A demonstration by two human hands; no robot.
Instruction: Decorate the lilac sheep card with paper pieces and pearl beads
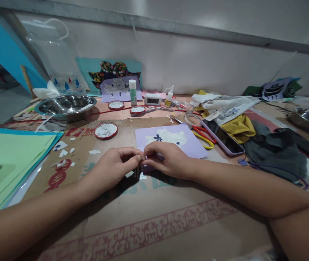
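My left hand [124,161] and my right hand [168,157] meet fingertip to fingertip over the cardboard [111,206]. Both are closed in a pinch, and whatever sits between the fingertips is too small and hidden to name. Just below them lie a dark strip with small dots [136,173] and a white scrap [143,176]. Behind my right hand, and partly covered by it, is a lilac sheet [143,136] bearing a white fabric shape [171,136] with dark blue flowers. A red-rimmed round dish [106,130] with small pale bits stands beyond my left hand.
White scraps [94,152] lie on the left near stacked green paper [10,156]. A metal bowl [70,107], glue stick [132,92], small clock [153,99] and glue bottle [169,96] stand behind. Yellow-handled scissors [207,143], a phone [222,137] and crumpled cloth [238,128] are at right.
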